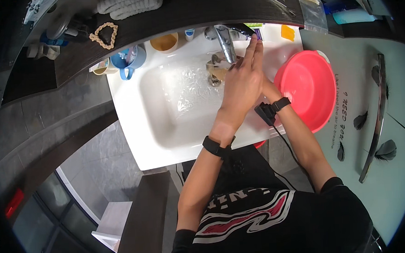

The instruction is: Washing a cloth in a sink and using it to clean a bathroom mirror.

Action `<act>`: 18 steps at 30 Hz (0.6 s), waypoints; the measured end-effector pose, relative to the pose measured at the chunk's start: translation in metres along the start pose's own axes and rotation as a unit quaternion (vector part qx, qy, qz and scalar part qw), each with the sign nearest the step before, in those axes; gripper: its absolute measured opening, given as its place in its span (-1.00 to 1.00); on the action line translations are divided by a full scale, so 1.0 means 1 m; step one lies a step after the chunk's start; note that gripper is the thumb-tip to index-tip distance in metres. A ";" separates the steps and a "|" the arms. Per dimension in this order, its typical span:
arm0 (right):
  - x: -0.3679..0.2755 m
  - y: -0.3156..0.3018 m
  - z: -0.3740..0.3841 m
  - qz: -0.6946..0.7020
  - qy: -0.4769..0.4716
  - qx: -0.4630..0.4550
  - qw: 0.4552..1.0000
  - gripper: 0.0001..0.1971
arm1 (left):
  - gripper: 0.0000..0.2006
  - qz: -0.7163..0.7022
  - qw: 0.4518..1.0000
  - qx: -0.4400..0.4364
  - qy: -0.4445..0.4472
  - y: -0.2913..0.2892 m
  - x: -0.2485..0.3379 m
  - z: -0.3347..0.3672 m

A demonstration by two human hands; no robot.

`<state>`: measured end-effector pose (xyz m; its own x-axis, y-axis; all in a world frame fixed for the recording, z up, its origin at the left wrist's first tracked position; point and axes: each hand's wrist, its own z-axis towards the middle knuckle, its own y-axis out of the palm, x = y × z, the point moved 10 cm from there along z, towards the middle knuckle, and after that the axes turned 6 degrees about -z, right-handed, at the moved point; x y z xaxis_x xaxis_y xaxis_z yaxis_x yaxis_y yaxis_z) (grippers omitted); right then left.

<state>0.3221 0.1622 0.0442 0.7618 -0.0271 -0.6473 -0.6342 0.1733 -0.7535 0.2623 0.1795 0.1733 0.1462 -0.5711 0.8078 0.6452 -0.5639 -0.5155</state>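
Note:
My left hand (244,82) lies across my right hand (270,91) above the right side of the white sink (159,134). Its fingers stretch forward, close together, toward the back rim. Most of my right hand is hidden beneath it, fingers included. Just left of the fingertips stands the chrome faucet (226,44). Rippled water shows in the basin. Near the drain (214,81) is a tan, partly see-through thing that I cannot make out. A black band (216,147) circles my left wrist; my right wrist has a strap with a black cabled device (265,113).
A pink basin (309,90) rests at the sink's right edge. Along the back rim are a blue mug (133,60), a tan cup (164,43) and an orange piece (288,32). A dark shelf (182,18) overhangs them, carrying a grey towel (132,3) and a beaded loop (104,36).

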 end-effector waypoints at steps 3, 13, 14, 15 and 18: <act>-0.004 -0.001 -0.005 -0.067 -0.037 -0.028 0.997 -0.61 | -0.56 -0.030 0.997 0.068 0.009 -0.014 -0.009 -0.013; 0.021 0.059 -0.052 0.572 0.393 -0.026 0.719 -0.62 | -0.49 -0.399 0.842 0.120 -0.342 0.030 -0.191 -0.108; 0.020 0.060 -0.059 0.553 0.398 0.000 0.732 -0.65 | -0.50 -0.452 0.822 0.115 -0.327 0.039 -0.190 -0.104; 0.022 0.059 -0.065 0.534 0.401 0.025 0.744 -0.66 | -0.50 -0.502 0.799 0.111 -0.312 0.047 -0.189 -0.102; 0.047 0.079 -0.078 0.593 0.372 -0.008 0.714 -0.66 | -0.59 -0.539 0.763 0.121 -0.336 0.067 -0.172 -0.089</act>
<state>0.2976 0.0978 -0.0548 -0.5895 -0.3868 -0.7092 -0.7809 0.4976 0.3777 0.2141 0.1869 -0.0258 -0.2683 0.6279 0.7306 0.7701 -0.3159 0.5542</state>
